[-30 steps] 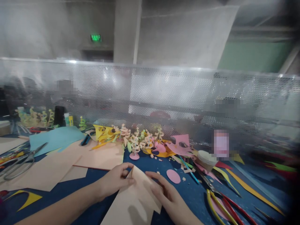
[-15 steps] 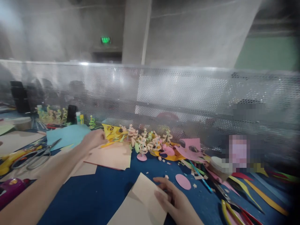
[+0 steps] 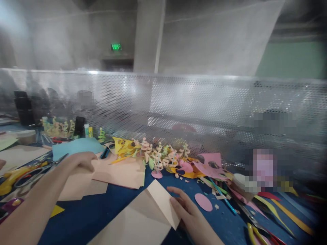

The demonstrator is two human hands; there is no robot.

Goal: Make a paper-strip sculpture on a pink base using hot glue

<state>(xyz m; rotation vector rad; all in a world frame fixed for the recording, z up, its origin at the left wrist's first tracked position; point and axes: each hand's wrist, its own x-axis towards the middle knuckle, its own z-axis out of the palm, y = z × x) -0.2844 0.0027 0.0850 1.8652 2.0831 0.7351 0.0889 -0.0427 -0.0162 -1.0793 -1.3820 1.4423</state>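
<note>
Our right hand (image 3: pixel 187 211) pinches a sheet (image 3: pixel 135 217), bottom centre. Our left hand (image 3: pixel 85 159) bends over papers (image 3: pixel 84 185), centre left; its grip we can't tell.

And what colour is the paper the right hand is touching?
The paper is pale, creamy peach; the head view shows it.

Left hand (image 3: pixel 87 160) off the folded sheet (image 3: pixel 139 216) — now at the peach papers (image 3: pixel 121 173)
</note>
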